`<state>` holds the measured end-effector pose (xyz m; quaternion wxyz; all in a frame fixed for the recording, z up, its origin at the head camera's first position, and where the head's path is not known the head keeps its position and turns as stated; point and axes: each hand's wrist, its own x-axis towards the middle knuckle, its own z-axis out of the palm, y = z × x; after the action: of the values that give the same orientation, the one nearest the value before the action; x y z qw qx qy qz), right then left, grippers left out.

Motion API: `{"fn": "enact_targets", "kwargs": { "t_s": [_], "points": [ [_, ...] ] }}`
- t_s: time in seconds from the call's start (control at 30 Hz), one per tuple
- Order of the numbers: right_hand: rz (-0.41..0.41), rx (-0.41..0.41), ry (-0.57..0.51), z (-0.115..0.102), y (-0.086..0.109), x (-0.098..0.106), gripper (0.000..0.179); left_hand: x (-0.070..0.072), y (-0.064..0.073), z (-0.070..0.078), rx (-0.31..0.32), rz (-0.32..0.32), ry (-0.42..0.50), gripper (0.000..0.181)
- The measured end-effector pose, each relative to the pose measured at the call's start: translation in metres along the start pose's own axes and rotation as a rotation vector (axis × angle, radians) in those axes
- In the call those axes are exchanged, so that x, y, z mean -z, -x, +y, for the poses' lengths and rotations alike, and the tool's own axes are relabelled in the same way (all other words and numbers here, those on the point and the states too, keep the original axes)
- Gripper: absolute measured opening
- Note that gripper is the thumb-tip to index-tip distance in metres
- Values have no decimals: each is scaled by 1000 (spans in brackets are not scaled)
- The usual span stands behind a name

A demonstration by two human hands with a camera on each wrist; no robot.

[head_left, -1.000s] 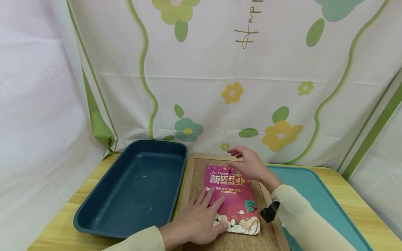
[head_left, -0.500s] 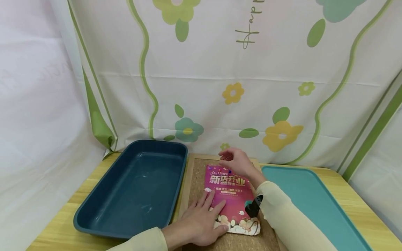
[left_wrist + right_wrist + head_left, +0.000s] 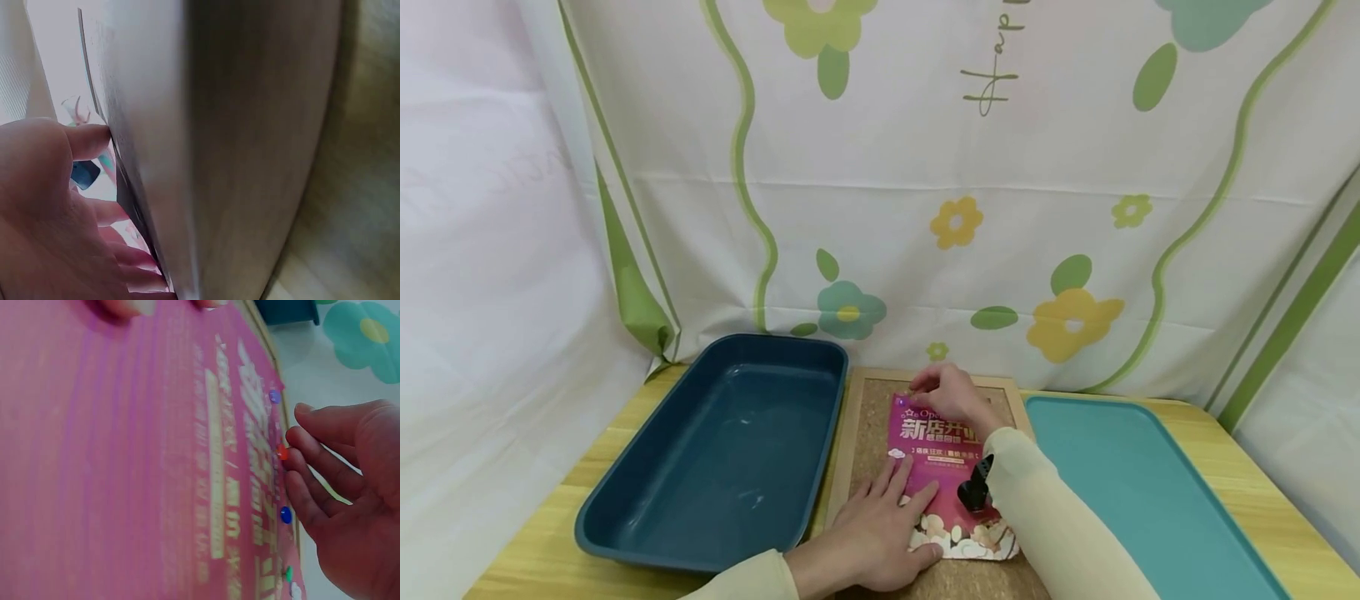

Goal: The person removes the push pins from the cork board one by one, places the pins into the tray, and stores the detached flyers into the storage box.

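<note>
A pink poster (image 3: 947, 475) with gold and white lettering lies on a cork board (image 3: 867, 417). Several coloured push pins line its top edge: a purple pin (image 3: 274, 396), a red pin (image 3: 282, 452), a blue pin (image 3: 285, 514) and a green pin (image 3: 289, 573). My right hand (image 3: 951, 393) is over that edge, fingertips right at the red pin and thumb near the purple one. It pinches nothing. Spread flat, my left hand (image 3: 883, 529) rests on the poster's lower left part, thumb at the bottom edge.
Left of the board stands a deep dark-blue tray (image 3: 711, 546). A flat teal tray (image 3: 1120, 467) lies to the right. Behind the wooden table (image 3: 542, 521) hangs a white flowered cloth (image 3: 880, 250).
My right hand has moved left along the poster's top edge, from the green pin's side toward the purple and red pins. My left hand stays in place on the poster.
</note>
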<state>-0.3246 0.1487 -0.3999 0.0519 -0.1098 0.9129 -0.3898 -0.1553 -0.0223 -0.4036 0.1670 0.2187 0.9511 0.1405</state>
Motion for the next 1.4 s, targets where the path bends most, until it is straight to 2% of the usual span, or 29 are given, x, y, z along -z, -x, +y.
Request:
{"fn": "enact_targets", "kwargs": {
  "t_s": [0.37, 0.7, 1.4],
  "points": [
    [-50, -15, 34, -1, -6, -10, 10, 0, 2, -1, -7, 16, -7, 74],
    [-46, -39, -6, 0, -6, -14, 10, 2, 2, -1, -4, 10, 15, 73],
    [-22, -97, -39, -4, -5, -16, 8, 2, -1, -2, -6, 8, -4, 75]
  ]
}}
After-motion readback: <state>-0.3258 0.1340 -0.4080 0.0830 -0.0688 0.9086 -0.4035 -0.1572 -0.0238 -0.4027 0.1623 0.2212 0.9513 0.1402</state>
